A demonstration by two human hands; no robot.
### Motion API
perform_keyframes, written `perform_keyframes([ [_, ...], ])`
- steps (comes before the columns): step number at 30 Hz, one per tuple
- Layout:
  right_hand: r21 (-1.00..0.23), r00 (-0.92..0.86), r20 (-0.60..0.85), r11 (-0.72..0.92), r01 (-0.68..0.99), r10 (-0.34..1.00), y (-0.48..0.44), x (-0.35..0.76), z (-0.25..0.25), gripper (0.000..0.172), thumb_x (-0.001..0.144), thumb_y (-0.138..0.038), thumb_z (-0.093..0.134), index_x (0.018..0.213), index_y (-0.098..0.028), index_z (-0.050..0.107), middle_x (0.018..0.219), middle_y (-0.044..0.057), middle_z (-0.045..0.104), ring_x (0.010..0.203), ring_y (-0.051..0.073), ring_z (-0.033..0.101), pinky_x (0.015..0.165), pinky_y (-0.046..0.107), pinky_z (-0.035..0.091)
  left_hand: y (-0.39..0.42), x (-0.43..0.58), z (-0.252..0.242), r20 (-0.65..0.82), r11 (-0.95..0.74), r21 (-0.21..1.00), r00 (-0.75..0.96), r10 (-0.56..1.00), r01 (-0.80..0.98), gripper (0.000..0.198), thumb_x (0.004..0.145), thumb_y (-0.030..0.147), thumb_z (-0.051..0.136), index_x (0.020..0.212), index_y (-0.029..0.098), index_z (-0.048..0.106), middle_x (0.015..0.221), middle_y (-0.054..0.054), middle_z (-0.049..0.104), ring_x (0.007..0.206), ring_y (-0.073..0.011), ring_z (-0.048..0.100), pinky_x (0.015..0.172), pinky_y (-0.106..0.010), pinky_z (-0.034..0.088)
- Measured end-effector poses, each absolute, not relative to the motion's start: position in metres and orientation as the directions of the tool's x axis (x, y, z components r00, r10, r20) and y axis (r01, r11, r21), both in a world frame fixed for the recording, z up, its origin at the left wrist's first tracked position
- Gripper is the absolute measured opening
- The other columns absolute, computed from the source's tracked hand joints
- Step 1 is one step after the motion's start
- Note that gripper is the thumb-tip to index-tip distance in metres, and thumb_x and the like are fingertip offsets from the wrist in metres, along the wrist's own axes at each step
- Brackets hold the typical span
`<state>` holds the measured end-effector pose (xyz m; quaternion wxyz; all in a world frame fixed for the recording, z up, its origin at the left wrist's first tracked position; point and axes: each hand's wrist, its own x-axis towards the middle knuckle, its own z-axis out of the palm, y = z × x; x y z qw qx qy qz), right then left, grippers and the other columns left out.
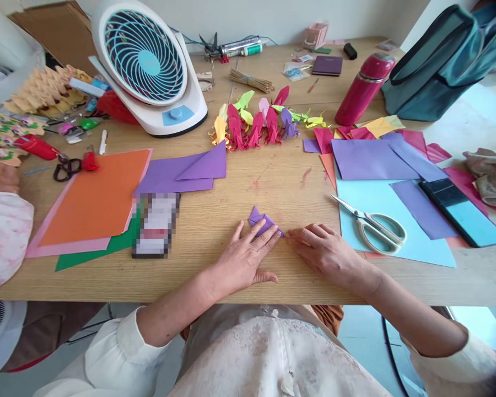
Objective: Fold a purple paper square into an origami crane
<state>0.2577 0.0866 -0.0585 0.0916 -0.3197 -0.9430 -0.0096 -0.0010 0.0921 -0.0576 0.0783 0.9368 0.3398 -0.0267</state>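
Note:
A small folded piece of purple paper (257, 216) lies on the wooden table in front of me. My left hand (243, 251) rests flat across it, fingers stretched out and pressing it down, thumb apart. From the other side, my right hand (320, 248) has its fingers closed together at the paper's pointed right end, which they partly hide. White-handled scissors (382, 229) lie to the right of that hand, on a light blue sheet (421, 256). Several finished folded paper figures (256, 127) in red, green, yellow and purple stand farther back.
At the back left stands a white fan (177, 118). Orange sheets (95, 198), a phone (155, 226) and purple sheets (165, 171) lie left. On the right are a red bottle (361, 91), another phone (463, 209) and a teal bag (421, 82). Another person's sleeve (6, 237) shows at the left edge.

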Motion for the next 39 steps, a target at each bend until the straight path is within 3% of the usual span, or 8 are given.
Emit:
perform_keyframes([
  [5,-0.069,-0.751,0.181,0.770,0.634,0.635,0.080,0.250,-0.058,0.029,0.095,-0.013,0.049,0.120,-0.013,0.064,0.121,0.016,0.065,0.092,0.027,0.056,0.075,0.041,0.045,0.091,-0.001,-0.059,-0.064,-0.744,0.137,0.755,0.653,0.654,0.081,0.095,0.067,0.040,0.158,0.019,0.028,0.162,-0.011,0.035,0.153,-0.0322,0.023,0.124,-0.059,0.011],
  [11,-0.373,-0.414,0.271,0.491,0.787,0.869,0.083,0.227,-0.062,0.017,0.099,-0.020,0.050,0.107,-0.019,0.064,0.101,0.009,0.065,0.089,0.021,0.062,0.080,0.033,0.051,0.095,-0.010,-0.066,-0.004,-0.782,0.168,0.793,0.609,0.601,0.079,0.097,0.067,0.032,0.160,0.021,0.018,0.164,-0.012,0.031,0.155,-0.0306,0.016,0.123,-0.060,0.013],
  [18,-0.270,-0.156,0.079,0.172,0.947,0.985,0.091,0.186,-0.053,0.010,0.092,-0.025,0.061,0.098,-0.018,0.062,0.102,0.012,0.063,0.091,0.025,0.066,0.071,0.031,0.049,0.095,-0.014,-0.073,0.028,-0.791,0.182,0.801,0.598,0.584,0.091,0.095,0.072,0.026,0.161,0.012,0.004,0.164,-0.020,0.026,0.156,-0.0317,0.013,0.122,-0.059,0.015],
  [24,-0.363,-0.032,-0.059,0.008,0.932,0.998,0.094,0.167,-0.044,0.015,0.091,-0.019,0.058,0.103,-0.011,0.062,0.108,0.020,0.064,0.091,0.025,0.068,0.069,0.030,0.046,0.095,-0.015,-0.077,0.049,-0.796,0.123,0.798,0.601,0.592,0.090,0.097,0.067,0.031,0.160,0.009,0.004,0.164,-0.021,0.025,0.156,-0.0322,0.012,0.122,-0.060,0.017],
  [29,-0.472,0.015,-0.081,-0.052,0.880,0.997,0.096,0.164,-0.046,0.014,0.083,-0.016,0.063,0.097,-0.015,0.063,0.087,0.011,0.071,0.081,0.022,0.067,0.065,0.028,0.041,0.095,-0.017,-0.077,0.071,-0.791,0.149,0.792,0.607,0.593,0.085,0.101,0.058,0.033,0.160,0.011,-0.005,0.164,-0.023,0.022,0.156,-0.0301,0.013,0.123,-0.056,0.020],
  [35,-0.702,-0.046,-0.080,-0.023,0.712,0.996,0.101,0.166,-0.051,0.015,0.076,-0.026,0.068,0.067,-0.020,0.057,0.064,0.000,0.059,0.063,0.015,0.055,0.058,0.026,0.032,0.106,-0.025,-0.075,0.370,-0.649,0.509,0.537,0.758,0.565,0.081,0.100,0.047,0.046,0.161,0.018,0.002,0.163,-0.022,0.027,0.151,-0.0287,0.031,0.115,-0.049,0.038],
  [37,-0.807,-0.105,-0.059,0.015,0.591,0.993,0.109,0.166,-0.050,0.018,0.078,-0.034,0.066,0.072,-0.019,0.059,0.066,-0.001,0.059,0.063,0.015,0.053,0.058,0.026,0.034,0.119,-0.028,-0.068,0.404,-0.509,0.698,0.310,0.861,0.504,0.076,0.096,0.046,0.055,0.158,0.018,0.020,0.156,-0.022,0.039,0.139,-0.0292,0.047,0.103,-0.045,0.048],
  [39,-0.893,-0.177,-0.029,0.054,0.446,0.984,0.120,0.165,-0.047,0.027,0.080,-0.045,0.064,0.081,-0.018,0.061,0.071,0.000,0.061,0.066,0.015,0.054,0.061,0.027,0.039,0.136,-0.030,-0.056,0.276,-0.337,0.870,0.212,0.938,0.360,0.066,0.085,0.049,0.069,0.138,0.015,0.049,0.128,-0.018,0.064,0.108,-0.0252,0.066,0.084,-0.036,0.054],
])
